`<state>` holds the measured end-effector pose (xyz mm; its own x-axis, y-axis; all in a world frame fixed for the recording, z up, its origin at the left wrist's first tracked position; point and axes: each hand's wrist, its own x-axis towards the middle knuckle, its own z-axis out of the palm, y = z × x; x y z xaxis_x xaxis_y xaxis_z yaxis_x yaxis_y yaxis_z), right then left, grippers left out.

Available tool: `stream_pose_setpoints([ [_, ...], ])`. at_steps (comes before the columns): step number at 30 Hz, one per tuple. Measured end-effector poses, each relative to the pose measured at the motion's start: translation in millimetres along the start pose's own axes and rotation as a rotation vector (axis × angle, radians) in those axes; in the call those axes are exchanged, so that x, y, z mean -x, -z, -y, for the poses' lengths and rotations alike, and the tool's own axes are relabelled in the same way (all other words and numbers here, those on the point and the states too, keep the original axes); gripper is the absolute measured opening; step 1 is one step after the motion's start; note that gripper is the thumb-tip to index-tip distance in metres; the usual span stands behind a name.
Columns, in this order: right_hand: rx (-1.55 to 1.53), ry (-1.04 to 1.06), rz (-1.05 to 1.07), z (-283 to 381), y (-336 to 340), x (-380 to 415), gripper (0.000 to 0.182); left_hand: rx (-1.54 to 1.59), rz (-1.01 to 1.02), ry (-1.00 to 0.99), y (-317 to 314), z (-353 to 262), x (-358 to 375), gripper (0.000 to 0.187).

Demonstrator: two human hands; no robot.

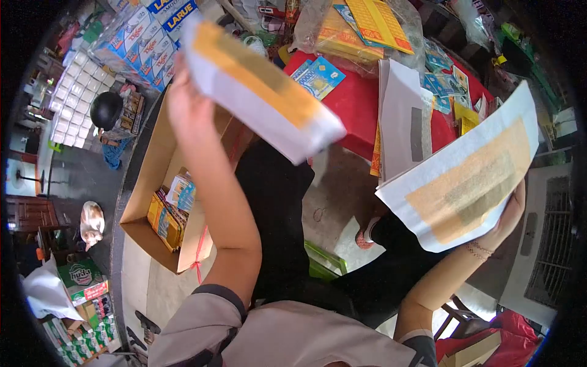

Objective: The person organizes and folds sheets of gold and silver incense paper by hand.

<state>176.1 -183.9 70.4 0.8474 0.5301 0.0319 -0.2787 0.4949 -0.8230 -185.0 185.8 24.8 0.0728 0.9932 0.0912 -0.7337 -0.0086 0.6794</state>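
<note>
My left hand (189, 101) is raised at the upper left, wrapped around the end of a white sheet of joss paper (244, 107) with an orange panel and a dark patch. This sheet is tilted and blurred by motion. At the right, my right hand (513, 211) grips the lower right edge of another sheet of joss paper (471, 174), white with a tan-orange rectangle and a greyish middle. Behind it, a stack of white sheets (397, 116) hangs over the edge of the red table (361, 119).
Orange and blue paper packets (373, 24) in clear plastic lie on the table, near a blue packet (319, 76). An open cardboard box (143, 214) with packets stands left of my legs. Beer cartons (143, 46) are stacked behind it. A cat (92, 223) is on the floor.
</note>
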Motion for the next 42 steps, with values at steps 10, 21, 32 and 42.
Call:
stream_pose_setpoints([
  [10,-0.015,-0.113,0.057,-24,22,-34,0.032,-0.861,-0.411,-0.457,201,83,4,0.035],
  [21,0.005,-0.165,0.065,-31,17,-31,0.032,-0.057,-0.971,0.118,240,123,-3,0.033],
  [32,-0.114,-0.193,0.100,-30,22,-39,0.031,-0.008,-0.787,0.361,359,172,-19,0.033],
  [42,-0.142,-0.195,0.115,-27,25,-35,0.032,-0.213,-0.647,-0.095,169,106,-61,0.008],
])
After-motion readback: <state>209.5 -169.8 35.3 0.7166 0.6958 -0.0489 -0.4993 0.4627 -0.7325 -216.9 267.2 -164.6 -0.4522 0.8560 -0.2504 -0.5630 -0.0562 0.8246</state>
